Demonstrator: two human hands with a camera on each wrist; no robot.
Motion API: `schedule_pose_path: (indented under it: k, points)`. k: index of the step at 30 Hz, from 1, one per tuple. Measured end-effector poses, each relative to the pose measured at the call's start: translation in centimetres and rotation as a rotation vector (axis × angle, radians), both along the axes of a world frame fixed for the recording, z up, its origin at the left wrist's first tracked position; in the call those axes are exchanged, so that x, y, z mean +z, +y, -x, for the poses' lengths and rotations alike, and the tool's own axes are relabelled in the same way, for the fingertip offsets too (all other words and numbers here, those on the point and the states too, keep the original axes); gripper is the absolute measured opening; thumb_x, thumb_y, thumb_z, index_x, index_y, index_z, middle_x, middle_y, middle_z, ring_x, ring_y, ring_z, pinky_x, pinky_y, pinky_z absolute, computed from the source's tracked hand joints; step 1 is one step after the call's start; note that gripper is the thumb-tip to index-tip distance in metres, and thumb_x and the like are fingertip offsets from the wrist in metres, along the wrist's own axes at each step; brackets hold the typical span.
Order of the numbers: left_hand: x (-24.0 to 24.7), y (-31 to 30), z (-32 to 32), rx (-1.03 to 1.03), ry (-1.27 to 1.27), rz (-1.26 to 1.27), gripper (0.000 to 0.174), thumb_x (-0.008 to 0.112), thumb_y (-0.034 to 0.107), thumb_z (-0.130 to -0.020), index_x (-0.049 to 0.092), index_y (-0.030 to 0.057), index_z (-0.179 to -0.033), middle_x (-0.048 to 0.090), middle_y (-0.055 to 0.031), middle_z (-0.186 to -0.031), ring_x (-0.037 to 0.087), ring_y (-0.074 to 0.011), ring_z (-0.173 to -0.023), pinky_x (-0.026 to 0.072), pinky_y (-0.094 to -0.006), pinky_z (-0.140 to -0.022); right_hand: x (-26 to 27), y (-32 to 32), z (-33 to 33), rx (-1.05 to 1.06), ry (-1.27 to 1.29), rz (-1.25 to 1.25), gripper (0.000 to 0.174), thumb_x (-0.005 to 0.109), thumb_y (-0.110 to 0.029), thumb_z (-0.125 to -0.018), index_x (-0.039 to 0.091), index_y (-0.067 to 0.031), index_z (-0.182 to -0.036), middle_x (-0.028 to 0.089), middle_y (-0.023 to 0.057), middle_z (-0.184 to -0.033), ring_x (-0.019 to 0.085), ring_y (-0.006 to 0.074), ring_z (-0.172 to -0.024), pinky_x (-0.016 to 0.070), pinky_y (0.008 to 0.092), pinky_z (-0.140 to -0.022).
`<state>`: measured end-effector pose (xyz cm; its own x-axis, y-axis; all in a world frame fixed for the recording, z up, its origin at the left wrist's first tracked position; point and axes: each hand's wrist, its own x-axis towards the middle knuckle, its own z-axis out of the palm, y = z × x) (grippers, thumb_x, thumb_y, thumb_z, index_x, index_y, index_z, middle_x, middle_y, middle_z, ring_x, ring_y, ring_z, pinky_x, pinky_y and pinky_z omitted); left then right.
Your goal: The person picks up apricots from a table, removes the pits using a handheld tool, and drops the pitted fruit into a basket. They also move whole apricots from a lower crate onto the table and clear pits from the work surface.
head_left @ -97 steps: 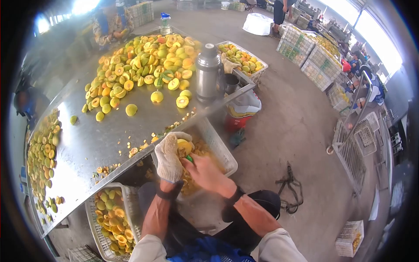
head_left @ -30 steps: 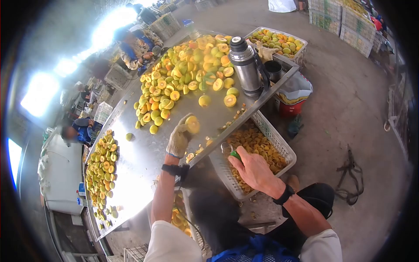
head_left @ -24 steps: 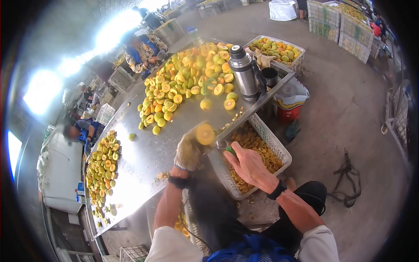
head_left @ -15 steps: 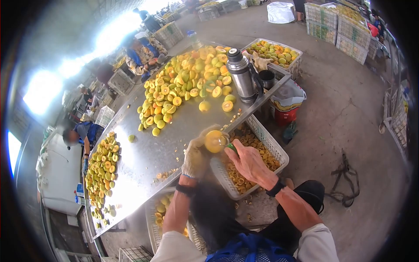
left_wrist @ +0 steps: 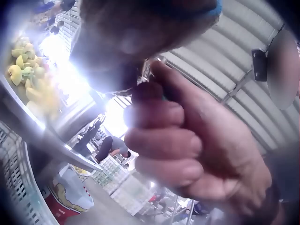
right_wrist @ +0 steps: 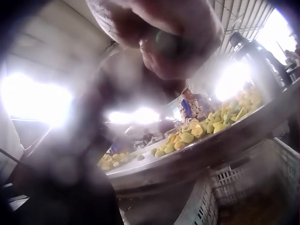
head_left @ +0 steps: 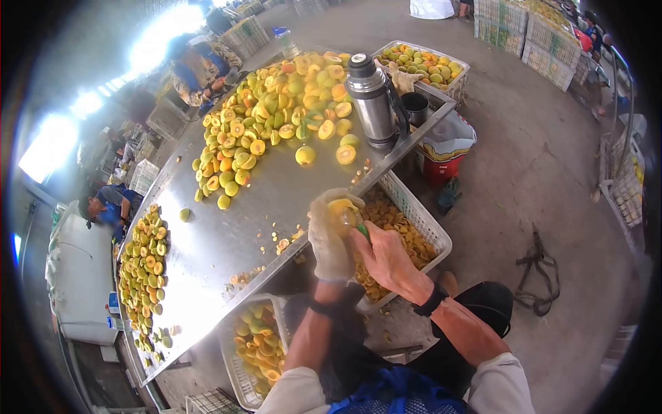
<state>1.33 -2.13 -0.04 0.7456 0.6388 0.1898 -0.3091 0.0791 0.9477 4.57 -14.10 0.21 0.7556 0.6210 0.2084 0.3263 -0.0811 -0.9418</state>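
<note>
In the head view, my left hand (head_left: 329,241), in a pale knitted glove, holds a halved yellow peach-like fruit (head_left: 340,207) over the table's near edge. The bare right hand (head_left: 393,261) grips a green-handled pitting tool (head_left: 363,231). The tool's wire loop, seen in earlier frames, is now mostly lost against the cut face of the fruit. The left wrist view shows the right hand's fingers (left_wrist: 164,143) curled round the handle, beside the dark blurred glove. In the right wrist view the green handle end (right_wrist: 166,43) shows inside the fist.
A metal table (head_left: 214,234) bears heaped fruit halves (head_left: 269,110) and a steel flask (head_left: 372,103). Under my hands stands a white crate (head_left: 436,243) of scraps; another crate (head_left: 231,362) at lower left holds fruit. People work beyond the table. A strap (head_left: 538,276) lies on the floor.
The left hand has come down from over the table with the fruit half and met the right hand's tool. The right hand moved little. The head view has shifted.
</note>
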Motion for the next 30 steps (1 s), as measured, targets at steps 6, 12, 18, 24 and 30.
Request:
schedule_pose_path:
  k: [6,12,18,24,30]
  points:
    - [-0.7,-0.6,-0.3,0.102,-0.074,-0.005,0.055,0.034,0.047,-0.117,0.064,0.0014,-0.12,0.073,-0.0116,-0.1,0.064,-0.0167,-0.09,0.0518,-0.0316,-0.084,-0.6,1.1,0.7,0.017,-0.001,-0.026,0.019,0.061,-0.012,-0.107,0.063,0.0061,-0.11,0.064,0.0299,-0.076,0.067,0.0495,-0.07,0.0501,0.0482,-0.059]
    - [-0.8,0.8,0.9,0.033,0.022,-0.174,0.057,0.038,0.048,-0.116,0.068,-0.0012,-0.111,0.074,-0.0109,-0.091,0.066,-0.0159,-0.081,0.0528,-0.0295,-0.072,-1.2,0.1,0.2,0.131,-0.071,-0.041,0.027,0.061,-0.02,-0.108,0.064,0.0061,-0.102,0.063,0.0294,-0.076,0.061,0.0477,-0.064,0.0491,0.0464,-0.058]
    - [0.0,0.9,1.7,-0.141,0.11,-0.189,0.064,0.044,0.053,-0.112,0.072,-0.0031,-0.1,0.073,-0.0117,-0.083,0.068,-0.0164,-0.077,0.0533,-0.0297,-0.068,1.0,-2.9,-1.2,0.544,0.778,0.141,0.061,0.046,-0.061,-0.112,0.039,-0.013,-0.075,0.036,-0.0072,-0.064,0.03,0.0042,-0.049,0.0226,0.0247,-0.041]
    - [0.7,0.0,0.7,-0.168,0.059,0.02,0.069,0.043,0.063,-0.11,0.07,0.0009,-0.095,0.071,-0.0138,-0.077,0.065,-0.0203,-0.068,0.0519,-0.0308,-0.062,0.4,-2.6,-0.4,0.537,0.785,-0.018,0.062,0.047,-0.055,-0.113,0.047,-0.0093,-0.071,0.041,-0.0034,-0.058,0.035,0.0067,-0.046,0.0275,0.028,-0.04]
    - [1.8,-1.1,0.0,-0.045,0.012,0.299,0.062,0.051,0.06,-0.108,0.07,0.0026,-0.097,0.072,-0.0155,-0.079,0.066,-0.0213,-0.065,0.0515,-0.0281,-0.056,2.8,-2.8,0.6,0.406,0.593,-0.125,0.056,0.052,-0.044,-0.114,0.056,-0.0039,-0.075,0.046,-0.0029,-0.063,0.042,0.0064,-0.051,0.0328,0.0286,-0.044]
